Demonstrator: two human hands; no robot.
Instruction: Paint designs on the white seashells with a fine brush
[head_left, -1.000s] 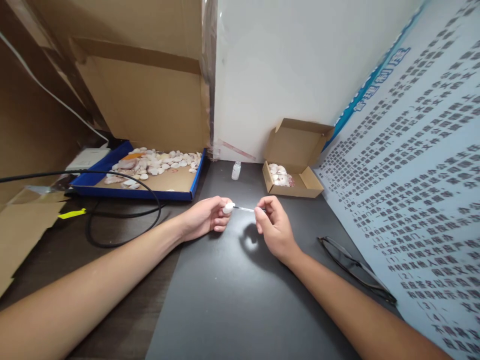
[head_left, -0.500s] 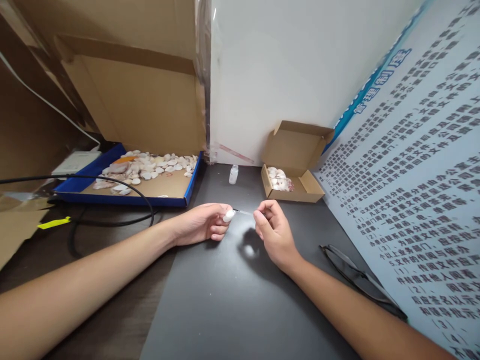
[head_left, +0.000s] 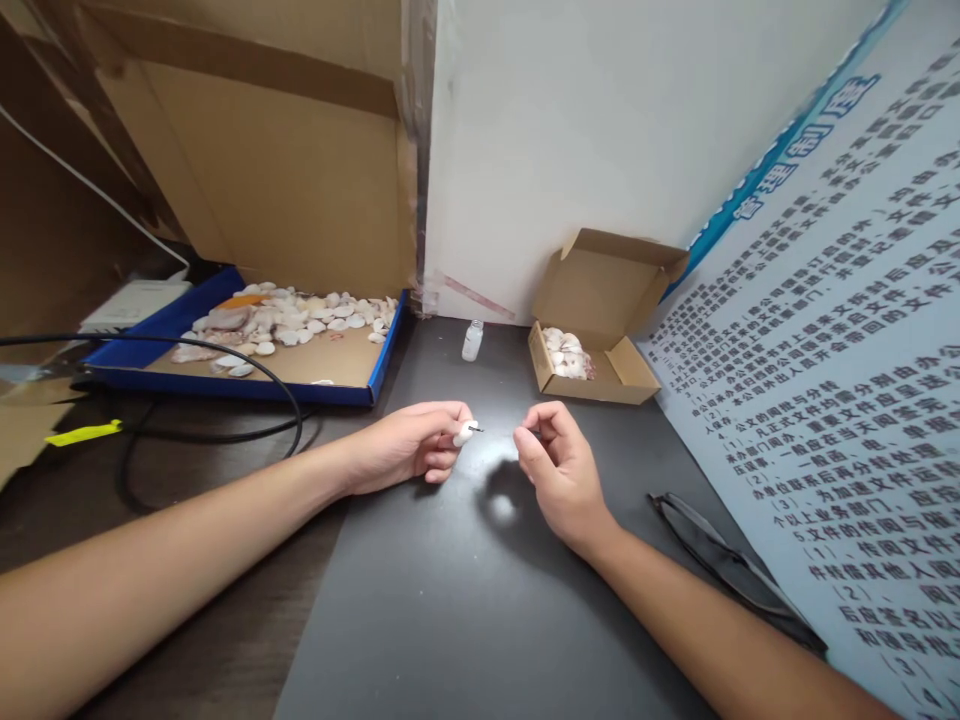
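Observation:
In front of me, my left hand is closed, its thumb and fingers pinching a small white piece that looks like a shell. A short, thin dark-tipped stick shows at the right side of the white piece. To the right is my right hand, fingertips pinched together and pointing left. The pale part of the stick toward those fingers is hard to make out against the shiny table. Behind the hands stands a small clear bottle with no cap on it.
A blue-edged tray of shells stands at the back left, an open cardboard box holding shells at the back right. A black cable loops near my left forearm. Eyeglasses lie right of my right forearm, beside the printed wall board.
The white piece has turned slightly in my left hand, and the dark tip sits in front of it. The pale stem seen earlier reaching my right fingers is fainter. The view has shifted slightly.

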